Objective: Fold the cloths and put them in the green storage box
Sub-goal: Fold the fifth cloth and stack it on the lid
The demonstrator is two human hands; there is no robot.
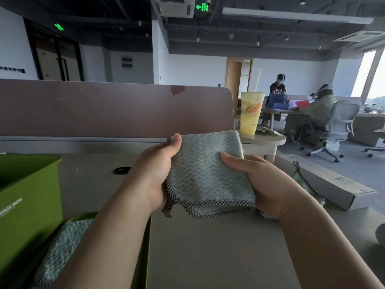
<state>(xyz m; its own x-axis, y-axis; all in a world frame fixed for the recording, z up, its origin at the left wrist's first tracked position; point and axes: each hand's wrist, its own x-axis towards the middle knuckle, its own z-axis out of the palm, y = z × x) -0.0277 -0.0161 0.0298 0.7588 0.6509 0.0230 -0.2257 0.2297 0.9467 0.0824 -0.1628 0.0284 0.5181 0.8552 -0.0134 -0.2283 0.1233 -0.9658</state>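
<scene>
Head view shows us, nearest, a stored cloth [62, 245] lying in a low green tray [141, 259]; beyond it our left hand [156, 174] and right hand [260, 180] each grip one side of the folded cloth [208, 172], held above the table [208, 247]. We judge it light, soft and floppy, best pinched along its checked hem. Farther left stands the green box [31, 195], open-topped.

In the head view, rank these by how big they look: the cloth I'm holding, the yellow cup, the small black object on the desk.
1. held cloth, also nearest the camera
2. yellow cup, farther back
3. black object, clearly smallest
</scene>
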